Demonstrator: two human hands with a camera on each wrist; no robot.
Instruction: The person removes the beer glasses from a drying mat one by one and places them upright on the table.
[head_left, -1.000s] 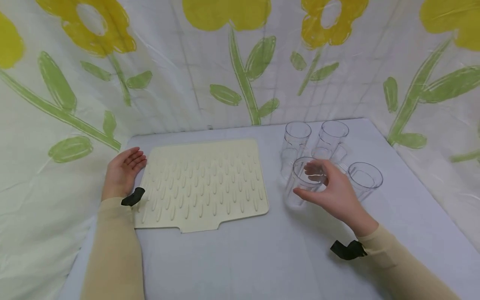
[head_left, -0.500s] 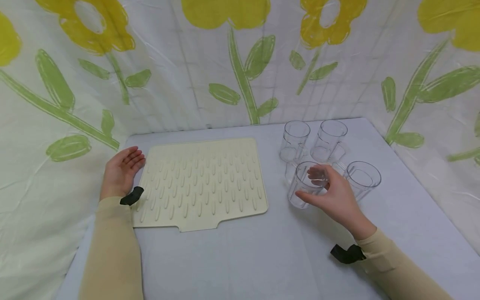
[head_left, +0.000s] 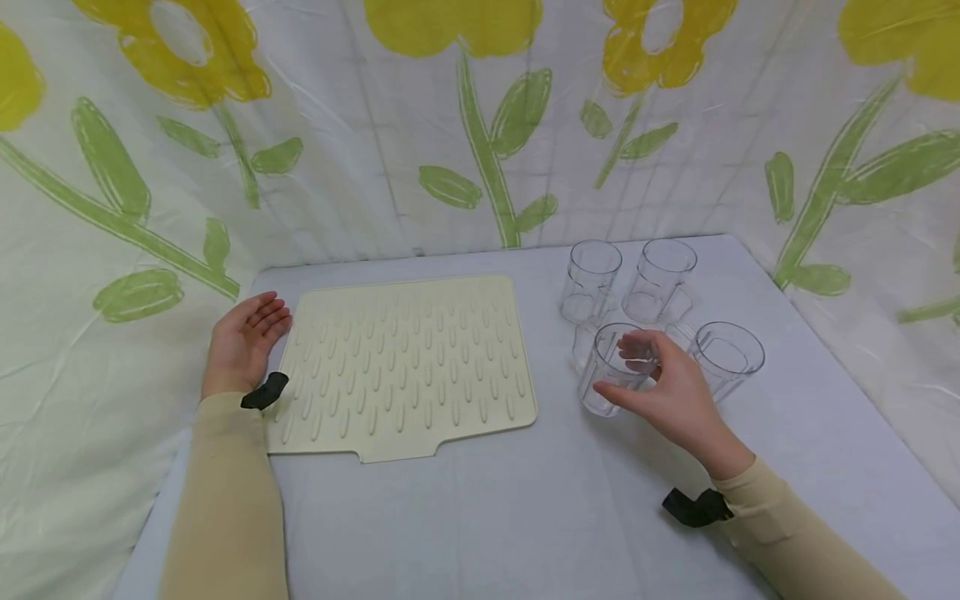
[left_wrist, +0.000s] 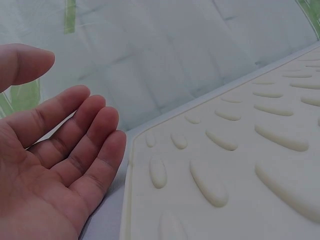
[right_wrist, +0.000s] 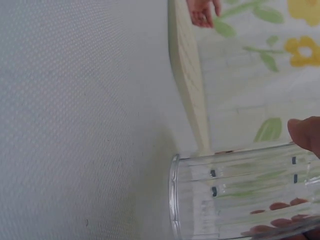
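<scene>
Thumb and curled fingers of my right hand (head_left: 671,387) grip a clear mug (head_left: 615,375) from its right side. In the right wrist view the thumb (right_wrist: 305,134) lies along the mug's wall, and fingers show through the plastic or glass. The mug's base is right at the white tablecloth. Three more clear mugs stand upright around it: a back left mug (head_left: 591,279), a back right mug (head_left: 660,279) and a right mug (head_left: 726,358), partly behind my hand. My left hand (head_left: 243,342) holds nothing, palm up, beside the left edge of a cream ridged drying mat (head_left: 405,367).
The tablecloth (head_left: 510,517) covers the table in front of the mat and mugs. A white curtain (head_left: 337,192) with yellow flowers hangs behind the table and along both sides. The mat's small tab points toward me.
My right hand and the mug in its grip have shifted slightly toward me and to the right, then stay nearly still over the last half second. The left hand holds its place.
</scene>
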